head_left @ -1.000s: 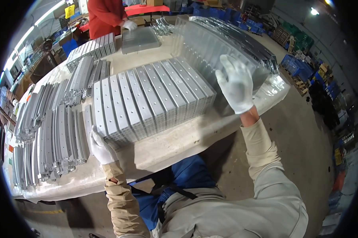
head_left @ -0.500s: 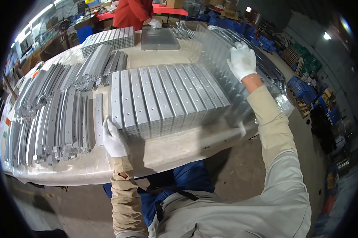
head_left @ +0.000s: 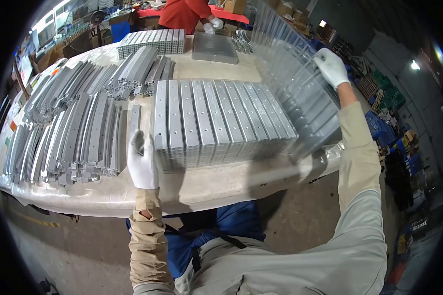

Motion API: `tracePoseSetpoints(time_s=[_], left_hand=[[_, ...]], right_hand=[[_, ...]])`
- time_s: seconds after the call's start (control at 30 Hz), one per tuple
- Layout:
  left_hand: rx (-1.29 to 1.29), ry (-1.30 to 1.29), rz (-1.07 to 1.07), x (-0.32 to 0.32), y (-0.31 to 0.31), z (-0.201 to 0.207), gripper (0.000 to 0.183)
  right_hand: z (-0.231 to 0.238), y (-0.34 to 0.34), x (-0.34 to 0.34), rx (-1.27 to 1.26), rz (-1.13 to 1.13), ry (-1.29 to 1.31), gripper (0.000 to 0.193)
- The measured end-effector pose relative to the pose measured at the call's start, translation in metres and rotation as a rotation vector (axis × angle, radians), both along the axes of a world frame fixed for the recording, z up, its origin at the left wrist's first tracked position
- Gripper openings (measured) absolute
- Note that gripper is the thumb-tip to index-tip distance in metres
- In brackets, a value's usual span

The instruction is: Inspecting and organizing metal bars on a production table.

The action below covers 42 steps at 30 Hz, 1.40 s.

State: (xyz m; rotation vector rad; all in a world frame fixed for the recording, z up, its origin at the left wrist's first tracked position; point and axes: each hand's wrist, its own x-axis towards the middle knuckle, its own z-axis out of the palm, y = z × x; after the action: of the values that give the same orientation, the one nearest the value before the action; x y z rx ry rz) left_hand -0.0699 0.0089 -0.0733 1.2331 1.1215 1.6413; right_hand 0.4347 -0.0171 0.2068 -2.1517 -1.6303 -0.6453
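In my right hand, white-gloved and closed, is the edge of a clear ribbed plastic tray, tilted up at the right side of the table. In front of me a block of silver metal bars lies in even rows, stacked in several layers. My left hand, also gloved, is beside the block's near left corner with fingers apart and nothing in them. One single metal bar lies just beyond that hand.
Loose piles of metal bars cover the table's left side. Farther back are another block of bars, a flat clear tray and thin metal parts. Across the table works a person in red with white gloves.
My right hand has moved right and lifted the clear tray into a steeper tilt. My left hand's fingers have spread beside the block. The view has shifted slightly.
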Motion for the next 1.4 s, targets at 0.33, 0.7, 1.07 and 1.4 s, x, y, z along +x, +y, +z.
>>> tracePoseSetpoints(time_s=[0.33, 0.7, 1.07, 1.4], left_hand=[[0.337, 0.144, 0.100, -0.012, 0.019, 0.104, 0.067], [0.608, 0.818, 0.070, -0.010, 0.045, 0.090, 0.091], [0.034, 0.466, -0.339, -0.032, 0.031, 0.031, 0.051], [0.191, 0.792, -0.150, -0.009, 0.015, 0.040, 0.044]], right_hand=[[-0.076, -0.060, -0.092, 0.227, 0.461, -0.511, 0.019], [-0.170, -0.090, -0.079, 0.144, 0.728, -0.556, 0.033], [-0.188, -0.093, -0.062, -0.096, 0.616, -0.262, 0.042], [-0.183, -0.072, -0.141, -0.055, 0.664, -0.269, 0.067]])
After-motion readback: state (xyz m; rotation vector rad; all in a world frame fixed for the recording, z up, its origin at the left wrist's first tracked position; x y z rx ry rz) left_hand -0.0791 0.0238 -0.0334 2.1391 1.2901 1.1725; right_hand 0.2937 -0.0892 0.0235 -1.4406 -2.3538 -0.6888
